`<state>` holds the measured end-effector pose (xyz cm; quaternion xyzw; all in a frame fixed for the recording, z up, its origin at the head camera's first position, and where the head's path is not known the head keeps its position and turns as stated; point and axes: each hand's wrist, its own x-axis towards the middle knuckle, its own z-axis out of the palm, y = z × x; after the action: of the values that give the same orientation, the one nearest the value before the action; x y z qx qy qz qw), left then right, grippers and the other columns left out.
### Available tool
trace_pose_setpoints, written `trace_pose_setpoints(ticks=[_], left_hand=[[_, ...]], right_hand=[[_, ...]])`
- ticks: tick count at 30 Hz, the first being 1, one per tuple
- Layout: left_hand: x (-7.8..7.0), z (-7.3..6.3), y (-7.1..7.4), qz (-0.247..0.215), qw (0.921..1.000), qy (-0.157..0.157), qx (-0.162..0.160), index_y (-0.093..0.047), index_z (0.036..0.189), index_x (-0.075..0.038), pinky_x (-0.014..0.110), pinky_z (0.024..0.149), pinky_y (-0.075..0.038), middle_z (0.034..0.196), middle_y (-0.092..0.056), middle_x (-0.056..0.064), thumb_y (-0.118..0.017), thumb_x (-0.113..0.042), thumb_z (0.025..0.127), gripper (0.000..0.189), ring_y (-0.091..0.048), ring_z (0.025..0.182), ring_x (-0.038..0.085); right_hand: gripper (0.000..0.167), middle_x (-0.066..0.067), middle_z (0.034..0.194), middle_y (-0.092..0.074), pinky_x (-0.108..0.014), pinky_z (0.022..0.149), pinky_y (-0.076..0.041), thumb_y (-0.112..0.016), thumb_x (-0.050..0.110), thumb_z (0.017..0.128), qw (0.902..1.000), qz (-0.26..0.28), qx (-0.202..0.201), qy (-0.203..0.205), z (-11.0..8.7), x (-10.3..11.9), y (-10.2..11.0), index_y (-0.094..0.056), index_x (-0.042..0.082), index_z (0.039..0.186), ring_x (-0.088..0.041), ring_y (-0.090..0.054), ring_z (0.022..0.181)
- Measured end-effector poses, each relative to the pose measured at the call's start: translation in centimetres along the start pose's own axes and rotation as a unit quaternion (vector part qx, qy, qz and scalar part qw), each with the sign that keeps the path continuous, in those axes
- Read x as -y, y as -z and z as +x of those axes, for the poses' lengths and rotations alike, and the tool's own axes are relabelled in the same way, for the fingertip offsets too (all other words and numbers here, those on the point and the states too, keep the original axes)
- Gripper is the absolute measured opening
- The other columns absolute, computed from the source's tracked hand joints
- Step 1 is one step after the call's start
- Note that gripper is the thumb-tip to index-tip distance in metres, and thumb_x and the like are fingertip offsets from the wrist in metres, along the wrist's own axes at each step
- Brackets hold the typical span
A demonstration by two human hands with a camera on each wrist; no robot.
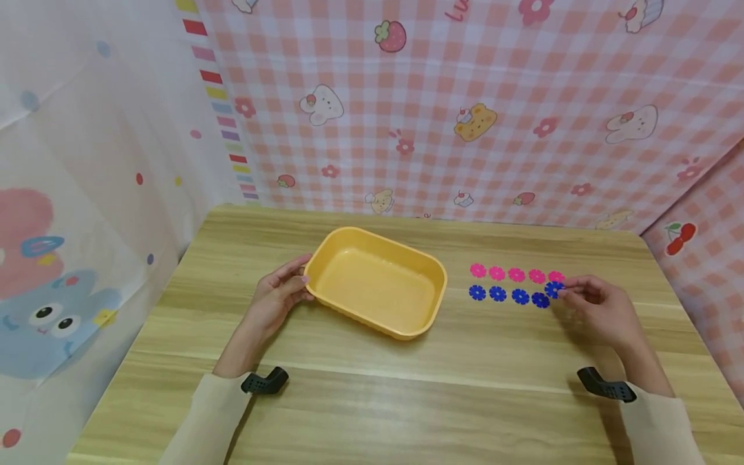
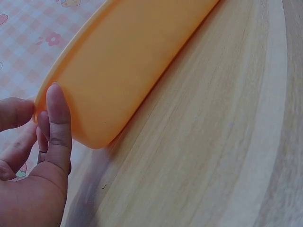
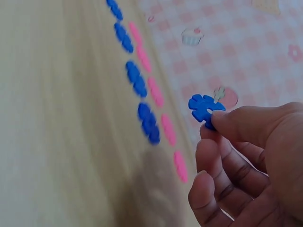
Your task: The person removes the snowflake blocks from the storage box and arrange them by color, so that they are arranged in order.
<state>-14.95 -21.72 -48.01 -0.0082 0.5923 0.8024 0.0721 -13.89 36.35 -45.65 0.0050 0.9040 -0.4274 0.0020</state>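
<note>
My left hand (image 1: 276, 300) grips the left end of a shallow yellow plastic basin (image 1: 378, 290), thumb and fingers on either side of its rim in the left wrist view. Nothing lies inside the basin. Between thumb and fingertip, my right hand (image 1: 607, 313) pinches a blue snowflake building disc (image 3: 202, 108), notched like a flower. It is raised above the table, close to the right end of two rows of discs. The far row holds several pink discs (image 1: 516, 274); the near row holds several blue discs (image 1: 520, 296), lying flat.
The wood-grain table (image 1: 372, 413) ends at a pink checked cloth (image 1: 430, 129) hung behind it. A white patterned cloth (image 1: 87, 161) hangs on the left, and more checked cloth (image 1: 697, 284) on the right. Both wrists wear black camera mounts (image 1: 266, 381).
</note>
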Motion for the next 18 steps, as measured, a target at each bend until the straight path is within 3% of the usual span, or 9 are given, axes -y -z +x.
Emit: trace_pose_setpoints(ticks=[9,18], left_hand=[[0.0,0.1,0.1,-0.001,1.0,0.002,0.001,-0.044,0.152,0.002,0.023,0.073,-0.062,0.107,-0.059,0.0,-0.062,-0.001,0.1,0.055,-0.064,0.08,0.011],[-0.2,-0.4,0.5,0.008,1.0,-0.002,0.005,-0.043,0.153,0.002,0.022,0.073,-0.062,0.107,-0.057,0.001,-0.061,-0.002,0.1,0.056,-0.064,0.079,0.01]], right_hand=[[0.038,0.013,0.088,-0.064,-0.022,0.055,-0.051,-0.061,0.034,0.103,0.9976,-0.059,-0.001,-0.036,-0.5,-1.8,0.0,-0.065,0.001,0.122,-0.003,-0.057,0.072],[0.033,-0.007,0.096,-0.066,-0.019,0.056,-0.045,-0.061,0.032,0.102,0.9908,-0.125,-0.032,-0.039,-0.2,-2.2,-1.2,-0.07,0.004,0.117,-0.005,-0.052,0.075]])
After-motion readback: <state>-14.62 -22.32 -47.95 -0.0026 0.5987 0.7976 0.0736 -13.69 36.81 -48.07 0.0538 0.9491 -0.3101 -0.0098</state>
